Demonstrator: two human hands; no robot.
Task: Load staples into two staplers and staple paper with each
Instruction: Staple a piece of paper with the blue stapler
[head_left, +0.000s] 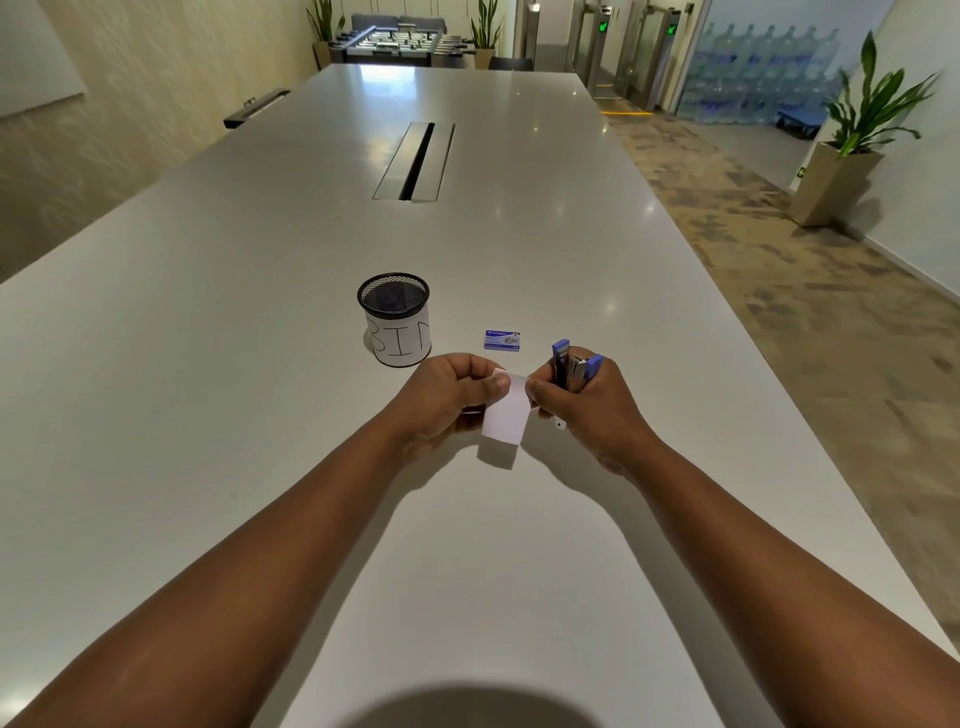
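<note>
A small white piece of paper (504, 415) hangs above the table between both hands. My left hand (447, 395) pinches its top left edge with thumb and fingers. My right hand (587, 405) grips a blue and black stapler (569, 366), whose end sticks up out of the fist, and its thumb and forefinger also touch the paper's top right edge. A small blue box of staples (502, 339) lies on the table just beyond the hands. Only one stapler is in view.
A black mesh cup (395, 319) wrapped in paper marked "BIN" stands behind my left hand. The long white table (311, 234) has a cable slot (415, 161) in its middle. The table's right edge runs close to my right arm.
</note>
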